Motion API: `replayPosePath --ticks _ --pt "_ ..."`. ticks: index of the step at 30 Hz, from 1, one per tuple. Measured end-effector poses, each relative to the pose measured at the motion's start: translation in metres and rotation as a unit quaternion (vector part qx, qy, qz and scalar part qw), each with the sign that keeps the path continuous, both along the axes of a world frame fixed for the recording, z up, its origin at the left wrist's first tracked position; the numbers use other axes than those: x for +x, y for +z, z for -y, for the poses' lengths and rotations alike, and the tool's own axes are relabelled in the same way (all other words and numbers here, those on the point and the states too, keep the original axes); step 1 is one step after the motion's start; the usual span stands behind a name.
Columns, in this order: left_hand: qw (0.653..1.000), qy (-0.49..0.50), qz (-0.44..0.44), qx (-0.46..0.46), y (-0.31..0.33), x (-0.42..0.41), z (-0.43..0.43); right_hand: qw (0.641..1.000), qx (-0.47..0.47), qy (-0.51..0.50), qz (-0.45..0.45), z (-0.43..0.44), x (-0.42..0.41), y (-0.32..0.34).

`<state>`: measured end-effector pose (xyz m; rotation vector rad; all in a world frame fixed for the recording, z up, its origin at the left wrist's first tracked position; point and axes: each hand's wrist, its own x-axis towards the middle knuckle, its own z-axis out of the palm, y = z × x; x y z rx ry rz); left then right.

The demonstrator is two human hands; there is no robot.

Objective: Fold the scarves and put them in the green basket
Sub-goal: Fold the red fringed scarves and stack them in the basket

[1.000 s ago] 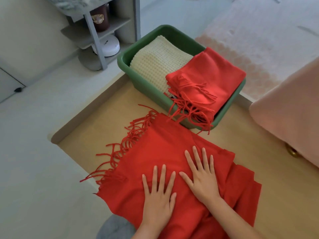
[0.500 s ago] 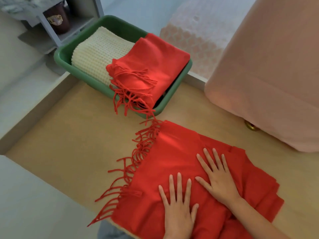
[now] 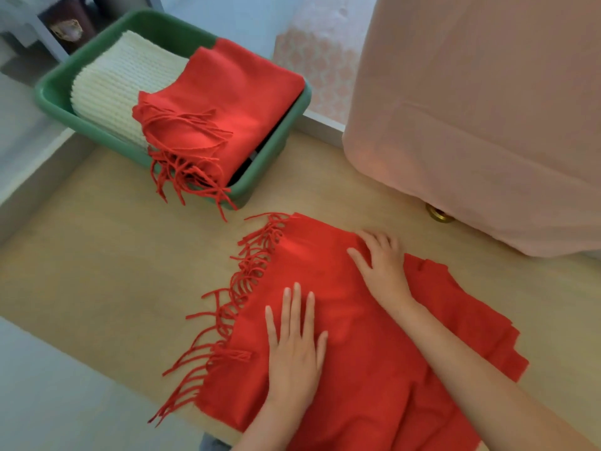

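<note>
- The red scarf (image 3: 357, 336) is lying spread on the wooden table (image 3: 97, 271), close to the near edge. Its fringe (image 3: 234, 304) is trailing off the left side and its layers are fanning out unevenly on the right.
- The left hand (image 3: 294, 349) is resting palm down on the near left part of this scarf, with the fingers straight and slightly apart, pressing the cloth flat.
- The right hand (image 3: 382, 265) is lying farther along the same scarf, near its far edge. The thumb is sticking out to the left and the fingers are bending down into the cloth. Whether they are pinching a fold or only pressing on it cannot be told.
- The green basket (image 3: 52, 96) is sitting at the far left of the table, apart from the spread scarf.
- A cream knitted scarf (image 3: 110, 86) is lying folded in the basket's left side.
- A second red scarf (image 3: 227, 102) is lying folded in the basket's right side, partly overlapping the cream one. Its tassels (image 3: 182, 177) are hanging over the near rim toward the table.
- A pink cloth (image 3: 487, 109) is draping over something large at the far right. A small brass-coloured piece (image 3: 439, 214) is showing under its hem.
- Behind the basket a grey shelf (image 3: 45, 35) is holding a dark jar (image 3: 70, 27), both blurred.
</note>
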<state>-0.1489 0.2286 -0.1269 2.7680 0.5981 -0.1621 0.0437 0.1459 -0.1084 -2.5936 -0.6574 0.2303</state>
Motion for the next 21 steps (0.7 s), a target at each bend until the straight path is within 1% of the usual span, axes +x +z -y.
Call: replayPosePath --ticks 2,4,6,8,10,13,18,21 --pt "1.0 0.0 0.004 0.012 -0.002 -0.002 -0.008 1.0 0.017 0.01 -0.018 -0.032 0.015 0.0" --pt "0.999 -0.013 0.03 0.023 -0.002 -0.012 -0.011 0.999 0.034 0.026 -0.029 -0.062 0.022 0.002" --pt "0.998 -0.028 0.051 0.032 -0.003 -0.027 -0.012 0.998 0.037 0.048 -0.031 -0.087 0.024 0.002" --pt "0.998 -0.023 0.045 0.038 -0.006 -0.043 -0.014 0.998 0.028 0.045 -0.033 -0.104 0.026 -0.002" --pt "0.999 0.0 0.025 0.041 -0.013 -0.057 -0.02 0.999 0.011 0.023 -0.034 -0.111 0.028 -0.009" --pt "0.999 0.011 0.01 0.037 -0.021 -0.072 -0.03 1.0 -0.005 0.024 -0.01 -0.111 0.029 -0.018" --pt "0.999 0.012 0.011 0.036 -0.023 -0.076 -0.04 0.997 0.059 -0.048 0.001 -0.113 0.041 -0.021" --pt "0.998 0.027 0.003 0.048 -0.021 -0.072 -0.051 0.997 0.064 -0.045 0.005 -0.115 0.038 -0.024"
